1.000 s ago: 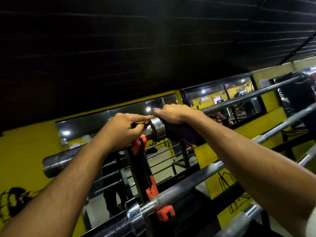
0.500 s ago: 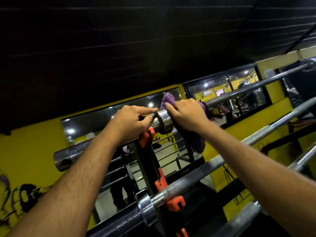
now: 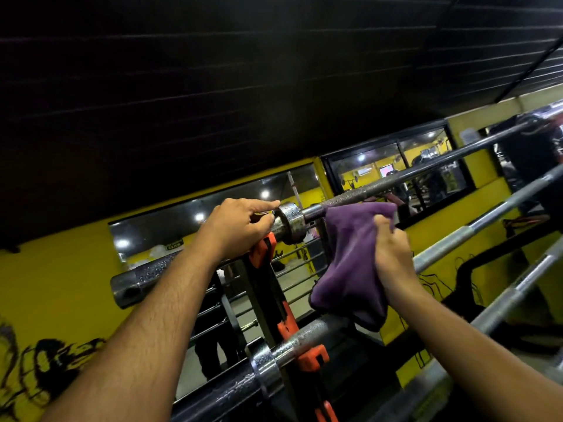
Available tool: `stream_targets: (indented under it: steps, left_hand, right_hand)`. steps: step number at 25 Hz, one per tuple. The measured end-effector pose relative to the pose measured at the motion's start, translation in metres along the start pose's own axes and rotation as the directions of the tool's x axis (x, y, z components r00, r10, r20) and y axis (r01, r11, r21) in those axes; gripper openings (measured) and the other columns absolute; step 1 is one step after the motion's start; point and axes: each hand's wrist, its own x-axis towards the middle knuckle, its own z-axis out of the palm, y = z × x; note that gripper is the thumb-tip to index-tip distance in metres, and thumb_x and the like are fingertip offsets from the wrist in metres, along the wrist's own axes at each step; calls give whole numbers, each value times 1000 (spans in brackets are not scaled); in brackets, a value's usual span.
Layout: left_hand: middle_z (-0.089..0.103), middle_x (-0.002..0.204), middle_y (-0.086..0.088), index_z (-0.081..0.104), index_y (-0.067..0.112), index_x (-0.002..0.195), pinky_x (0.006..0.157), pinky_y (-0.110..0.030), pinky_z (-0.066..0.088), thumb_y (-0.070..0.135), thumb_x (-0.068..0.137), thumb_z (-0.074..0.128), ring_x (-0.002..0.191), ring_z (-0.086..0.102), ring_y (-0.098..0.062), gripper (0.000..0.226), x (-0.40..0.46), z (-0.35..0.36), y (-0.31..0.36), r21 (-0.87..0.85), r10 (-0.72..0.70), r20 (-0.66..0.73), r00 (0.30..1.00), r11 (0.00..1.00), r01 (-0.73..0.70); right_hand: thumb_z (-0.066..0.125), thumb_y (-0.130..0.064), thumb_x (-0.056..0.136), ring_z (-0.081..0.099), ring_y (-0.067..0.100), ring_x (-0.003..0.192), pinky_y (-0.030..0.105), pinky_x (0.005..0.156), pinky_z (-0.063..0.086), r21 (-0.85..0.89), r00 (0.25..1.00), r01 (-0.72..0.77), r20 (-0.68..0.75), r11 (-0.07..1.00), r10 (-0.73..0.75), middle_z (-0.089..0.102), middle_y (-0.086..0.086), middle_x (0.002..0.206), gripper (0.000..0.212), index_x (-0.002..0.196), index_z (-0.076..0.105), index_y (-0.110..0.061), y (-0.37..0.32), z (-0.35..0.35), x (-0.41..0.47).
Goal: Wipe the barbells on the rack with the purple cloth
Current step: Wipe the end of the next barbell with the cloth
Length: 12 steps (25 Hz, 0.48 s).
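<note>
Head view: left hand [image 3: 240,226] curled over the top bar [image 3: 396,184] sleeve, just left of the collar [image 3: 291,222], fingers wrapped round the steel. Right hand [image 3: 393,254] pinches the cloth [image 3: 347,269], fingers bunched on its right edge. Cloth top edge is draped against the top bar shaft right of the collar; the rest hangs down, bottom reaching the second bar [image 3: 304,339]. Can't tell whether it touches that bar. Top bar rests on an orange hook [image 3: 262,254] of the black rack [image 3: 262,300]; the second bar sits on a lower hook. A third bar [image 3: 502,303] runs at lower right. Yellow wall [image 3: 54,287] and mirror [image 3: 170,233] behind.
</note>
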Motion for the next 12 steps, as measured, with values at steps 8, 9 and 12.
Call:
stream_targets:
  steps: [8, 9, 12]
  left_hand:
    - [68, 124, 14, 57, 50, 132, 71, -21, 46, 40, 98, 51, 94, 64, -5, 36, 2, 2, -4, 4, 7, 0, 1000, 1000, -7]
    - [68, 126, 14, 57, 49, 133, 73, -22, 47, 40, 98, 51, 101, 64, -5, 36, 2, 2, -5, 3, 11, -2, 1000, 1000, -11]
    - [63, 133, 14, 57, 47, 133, 80, -26, 50, 40, 99, 51, 109, 62, -7, 36, 2, 2, -5, -1, 40, -19, 999, 999, -40]
  right_hand:
    - [17, -46, 109, 49, 26, 136, 26, 98, 42, 317, 897, -204, -318, 926, 306, 47, 10, 150, 58, 153, 35, -13, -14, -24, 66]
    - [19, -49, 108, 52, 29, 133, 32, 104, 44, 354, 884, -228, -314, 907, 345, 53, 13, 141, 59, 148, 41, -12, -18, -17, 84]
    - [33, -47, 107, 51, 33, 132, 48, 111, 42, 389, 869, -203, -351, 898, 348, 50, 16, 143, 53, 150, 34, -16, -18, 6, 130]
